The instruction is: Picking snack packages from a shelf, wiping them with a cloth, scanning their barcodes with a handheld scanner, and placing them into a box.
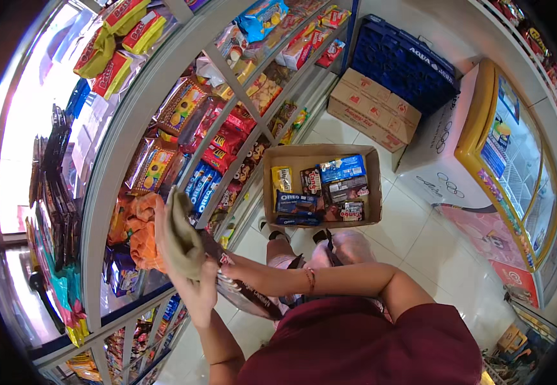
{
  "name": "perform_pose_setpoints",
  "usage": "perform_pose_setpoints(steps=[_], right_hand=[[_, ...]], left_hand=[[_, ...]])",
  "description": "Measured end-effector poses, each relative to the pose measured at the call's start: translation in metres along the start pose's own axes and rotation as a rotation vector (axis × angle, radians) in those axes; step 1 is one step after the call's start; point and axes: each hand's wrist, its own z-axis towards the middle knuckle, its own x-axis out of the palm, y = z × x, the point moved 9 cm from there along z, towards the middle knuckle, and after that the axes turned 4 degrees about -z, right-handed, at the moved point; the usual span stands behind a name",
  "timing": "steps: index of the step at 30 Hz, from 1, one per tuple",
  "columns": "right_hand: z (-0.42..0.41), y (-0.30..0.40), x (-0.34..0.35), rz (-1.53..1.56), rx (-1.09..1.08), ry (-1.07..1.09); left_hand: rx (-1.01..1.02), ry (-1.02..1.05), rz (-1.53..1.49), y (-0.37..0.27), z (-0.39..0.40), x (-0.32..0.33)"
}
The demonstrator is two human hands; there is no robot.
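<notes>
My left hand [194,288] grips a folded olive-green cloth [184,236] in front of the glass display case. Close beside it, my right hand [240,273] holds a large brown Tango wafer pack [254,298], which slants down towards my body. The cloth overlaps the upper end of the pack; whether it presses on the pack I cannot tell. Just beyond my left hand, a crumpled orange cloth [148,236] lies at the case's opening. An open cardboard box [323,150] sits on the floor by my feet, holding Oreo packs [297,203], Tango packs [350,211] and a yellow wafer pack [282,179].
Snack packs such as Oreo rolls [202,187] fill the display case [233,72] on the left. Ahead stand a closed carton [372,108] and a blue plastic crate [399,57]. A chest freezer [456,173] with a yellow rim borders the tiled floor [408,216] on the right.
</notes>
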Motion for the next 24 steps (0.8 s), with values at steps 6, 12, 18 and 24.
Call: perform_pose_setpoints(steps=[6,12,18,24], right_hand=[[-0.009,-0.008,-0.002,0.493,0.297,-0.108],[-0.004,-0.005,-0.058,0.258,-0.089,-0.199],[0.011,0.044,-0.086,0.847,-0.371,0.048],[0.002,0.073,-0.101,0.516,-0.219,-0.306]], left_hand=[[0.035,0.128,0.149,-0.001,0.000,0.023],[0.219,0.382,0.373,-0.021,-0.014,0.056],[0.316,0.511,0.235,-0.040,-0.052,0.062],[0.151,0.153,0.016,0.019,-0.091,0.021]])
